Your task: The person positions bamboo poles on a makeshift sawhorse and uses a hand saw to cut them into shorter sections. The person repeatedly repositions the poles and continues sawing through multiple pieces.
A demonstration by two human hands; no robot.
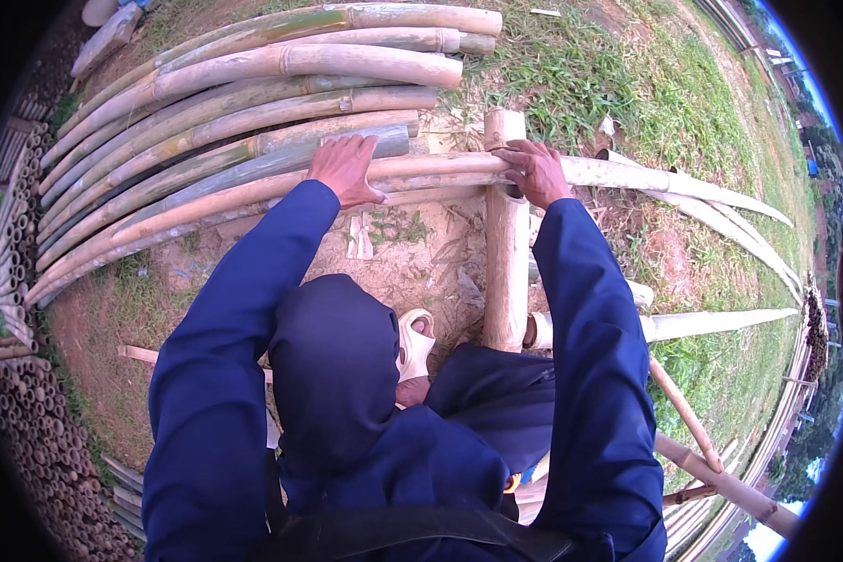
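Note:
A long pale bamboo pole [437, 164] runs left to right in front of me, curved by the lens. It crosses a thick upright-looking bamboo post or log [507, 272]. My left hand [347, 170] lies across the pole, fingers stretched toward the cut end of a grey-green bamboo pole [391, 141] and thumb spread apart. Where the pale pole meets the log, my right hand [534, 171] grips it, fingers bent over its top. The underside of that grip is hidden.
Several bamboo poles [281, 61] lie side by side at the far left. More poles [712, 323] extend right over grass. Stacked bamboo [42, 445] stands at the lower left. A sandalled foot [415, 347] is close to the log.

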